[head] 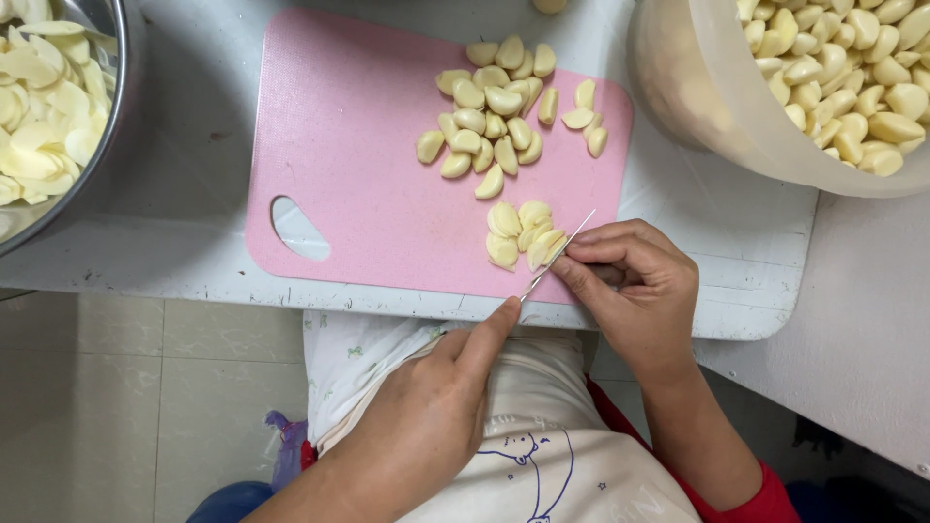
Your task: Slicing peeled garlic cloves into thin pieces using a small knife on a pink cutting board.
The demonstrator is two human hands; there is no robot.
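1. My left hand [426,416] grips the knife [557,255] with its fingers closed around the handle and the forefinger stretched along the spine; the thin blade lies slantwise at the near edge of the pink cutting board [358,165].
2. My right hand [635,286] is curled, its fingertips [573,254] pinching down right against the blade beside the small heap of garlic slices [523,237]. I cannot tell whether a clove is under those fingers. The risk I judge highest: the edge runs touching the fingertips, so any slip or wobble could nick them.
3. The slices sit close to the board's near edge, just above my apron [542,436]; a sideways push of the blade could sweep them off into my lap.
4. Further up the board lies a loose pile of whole peeled garlic cloves [504,111]. They are rounded, so a nudge could roll them off the board.
5. The board rests on a white table [736,223] and reaches nearly to its front edge; pressure there could shift it.
6. The steel bowl of slices [58,107] at left and the plastic tub of cloves [833,77] at right both stand near; an elbow could knock either.
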